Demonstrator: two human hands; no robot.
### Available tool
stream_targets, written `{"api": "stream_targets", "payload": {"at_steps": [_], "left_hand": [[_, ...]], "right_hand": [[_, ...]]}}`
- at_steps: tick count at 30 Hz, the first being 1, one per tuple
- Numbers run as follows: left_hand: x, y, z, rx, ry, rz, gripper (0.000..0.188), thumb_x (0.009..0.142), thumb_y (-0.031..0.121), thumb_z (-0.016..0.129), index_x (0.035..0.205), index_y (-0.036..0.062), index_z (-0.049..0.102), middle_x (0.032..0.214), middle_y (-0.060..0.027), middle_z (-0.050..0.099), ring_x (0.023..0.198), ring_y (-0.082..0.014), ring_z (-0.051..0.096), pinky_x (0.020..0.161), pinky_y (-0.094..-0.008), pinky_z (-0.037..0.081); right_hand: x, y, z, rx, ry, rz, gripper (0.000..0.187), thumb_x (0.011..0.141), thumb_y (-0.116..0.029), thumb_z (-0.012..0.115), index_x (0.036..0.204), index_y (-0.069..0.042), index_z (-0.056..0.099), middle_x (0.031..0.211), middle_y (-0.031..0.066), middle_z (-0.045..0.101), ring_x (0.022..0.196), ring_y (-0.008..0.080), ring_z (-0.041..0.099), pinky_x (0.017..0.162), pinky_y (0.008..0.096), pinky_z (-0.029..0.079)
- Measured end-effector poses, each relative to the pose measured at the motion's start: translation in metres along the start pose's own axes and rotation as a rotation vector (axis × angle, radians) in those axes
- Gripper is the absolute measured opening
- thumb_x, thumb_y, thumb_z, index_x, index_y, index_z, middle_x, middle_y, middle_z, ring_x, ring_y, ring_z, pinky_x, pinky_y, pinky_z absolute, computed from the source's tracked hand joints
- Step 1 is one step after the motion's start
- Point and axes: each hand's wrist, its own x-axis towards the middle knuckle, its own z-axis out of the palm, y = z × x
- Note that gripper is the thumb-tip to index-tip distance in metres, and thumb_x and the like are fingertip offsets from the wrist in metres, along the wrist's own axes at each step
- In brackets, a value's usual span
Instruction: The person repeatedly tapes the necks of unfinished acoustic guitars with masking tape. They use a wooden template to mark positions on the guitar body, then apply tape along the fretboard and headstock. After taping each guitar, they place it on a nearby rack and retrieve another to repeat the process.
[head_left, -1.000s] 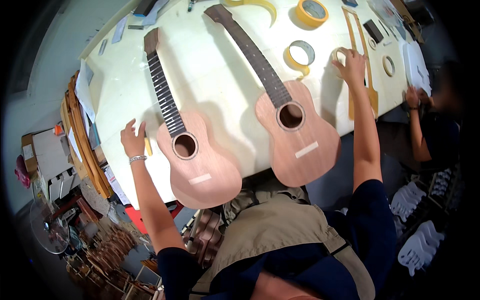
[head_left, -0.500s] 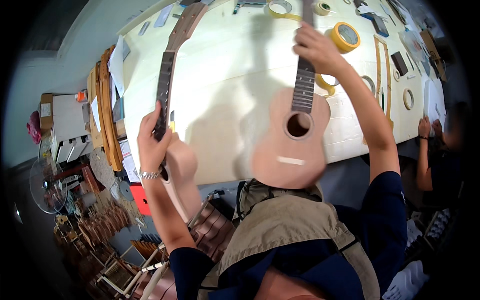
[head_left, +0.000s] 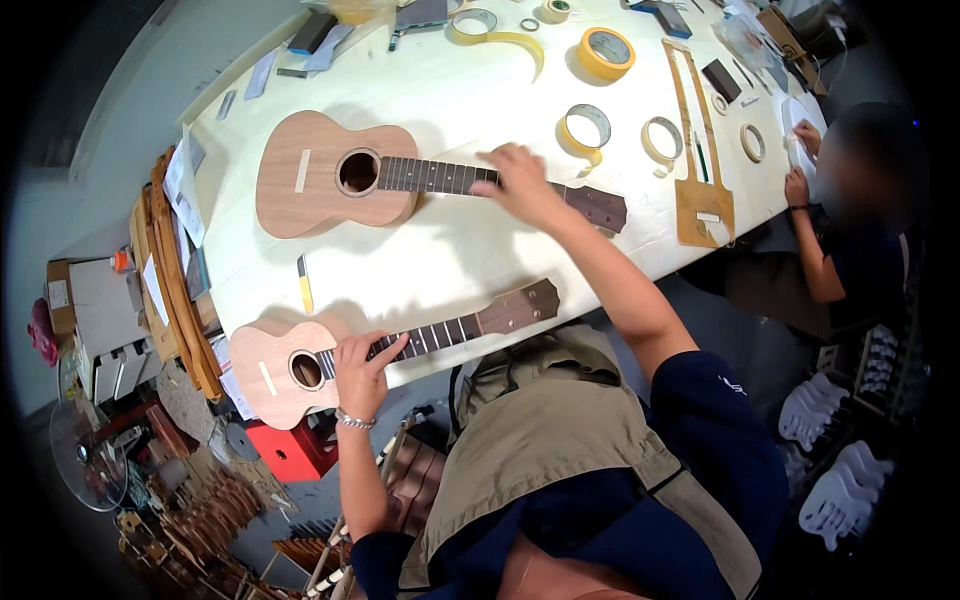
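at the near edge of the pale table (head_left: 470, 255), the left hand (head_left: 360, 375) grips the neck of the smaller ukulele (head_left: 300, 365), body pointing left. farther back, the right hand (head_left: 520, 185) lies fingers spread on the larger ukulele (head_left: 335, 185) neck, with tape rolls (head_left: 605, 52) beyond.

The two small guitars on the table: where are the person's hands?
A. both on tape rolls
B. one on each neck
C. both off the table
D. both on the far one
B: the left hand lies on the neck of the near small guitar at the table edge, and the right hand lies on the neck of the far small guitar.
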Motion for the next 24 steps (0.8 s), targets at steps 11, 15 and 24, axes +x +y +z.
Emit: {"api": "stream_targets", "payload": {"at_steps": [11,15,24], "left_hand": [[0.029,0.044,0.013,-0.15,0.262,-0.067,0.041,0.073,0.017,0.072,0.113,0.0158,0.064,0.105,-0.0049,0.059,0.104,-0.0244,0.054,0.098,-0.0485,0.035],[0.054,0.078,0.025,-0.695,0.285,-0.195,0.027,0.075,0.008,0.071,0.101,0.004,0.066,0.095,-0.0088,0.064,0.092,-0.0203,0.06,0.087,-0.0348,0.046],[0.062,0.127,0.046,-1.66,0.48,-0.442,0.009,0.084,0.005,0.066,0.089,0.0002,0.06,0.079,-0.0027,0.063,0.074,-0.0086,0.06,0.068,-0.0221,0.049]], "right_hand": [[-0.015,0.03,-0.08,0.874,0.172,0.578,0.029,0.095,-0.023,0.047,0.111,0.001,0.048,0.096,0.017,0.065,0.092,0.0261,0.061,0.093,0.033,0.041],[-0.058,-0.054,-0.064,1.623,0.175,0.34,0.064,0.085,0.003,0.055,0.14,-0.005,0.023,0.12,0.0198,0.055,0.117,0.0251,0.051,0.098,0.0367,0.041],[-0.124,-0.146,-0.037,1.605,0.236,0.44,0.045,0.082,0.013,0.051,0.125,0.0,0.048,0.126,0.0174,0.054,0.117,0.0236,0.053,0.101,0.0372,0.04]]}}
